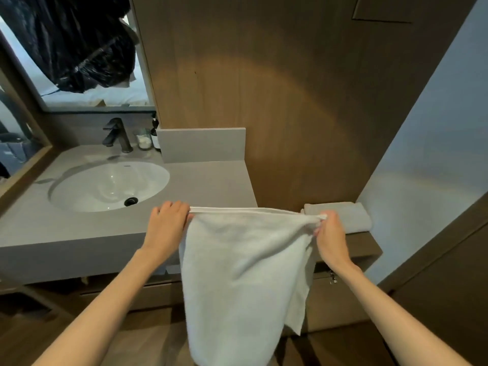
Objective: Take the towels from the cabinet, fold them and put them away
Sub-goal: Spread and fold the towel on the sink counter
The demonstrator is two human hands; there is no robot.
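Note:
A white towel (243, 270) hangs in the air in front of the vanity, its top edge stretched flat between my hands. My left hand (166, 223) pinches the left top corner. My right hand (328, 233) pinches the right top corner. The towel drops down past the cabinet front to the bottom of the view. A folded towel (346, 215) lies on a low wooden shelf (369, 247) just behind my right hand.
A grey countertop (211, 180) with a white sink (111, 186) and black faucet (117, 136) is at left. Small bottles (148, 138) stand by the faucet. A wood wall panel (290, 88) rises behind, and a drawer front with a latch (332, 280) sits below the shelf.

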